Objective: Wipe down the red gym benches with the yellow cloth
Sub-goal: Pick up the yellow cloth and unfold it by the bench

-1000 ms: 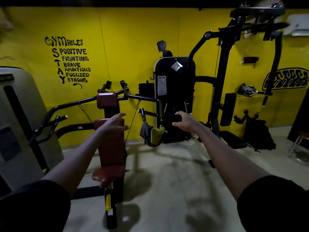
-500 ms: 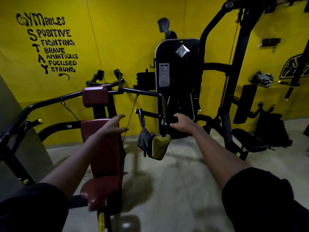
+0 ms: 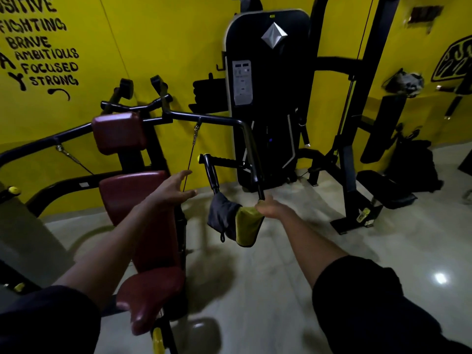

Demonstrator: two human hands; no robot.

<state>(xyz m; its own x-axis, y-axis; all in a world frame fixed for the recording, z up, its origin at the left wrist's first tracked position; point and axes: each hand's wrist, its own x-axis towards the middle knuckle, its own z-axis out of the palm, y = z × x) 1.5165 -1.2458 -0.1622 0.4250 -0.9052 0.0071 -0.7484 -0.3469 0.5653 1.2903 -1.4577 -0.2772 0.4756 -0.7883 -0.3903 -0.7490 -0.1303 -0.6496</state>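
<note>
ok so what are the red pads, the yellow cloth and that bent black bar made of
The red pads: likely vinyl or faux leather over foam; smooth, with soft sheen and rounded edges.
The yellow cloth: looks like soft microfibre or terry; matte, hangs limp with a stitched dark edge.
The bent black bar: probably painted steel tube; thin highlight along it, rigid bend.

The wall [image 3: 158, 47] is painted bright yellow and is marked with black hand-drawn lettering [image 3: 46, 54]. The head pad [image 3: 117, 132], back pad [image 3: 138, 215] and seat [image 3: 150, 297] are covered in dark red, and the frame [image 3: 204, 117] is finished in black. The cloth [image 3: 246, 226] is coloured yellow, edged in black, with a dark grey part. The weight-stack cover [image 3: 275, 111] is black, trimmed in white, and is marked with a silver diamond [image 3: 273, 35] and a pale grey label [image 3: 242, 83]. The floor [image 3: 281, 277] is tiled pale grey. Black sleeves [image 3: 370, 302] are worn.
</note>
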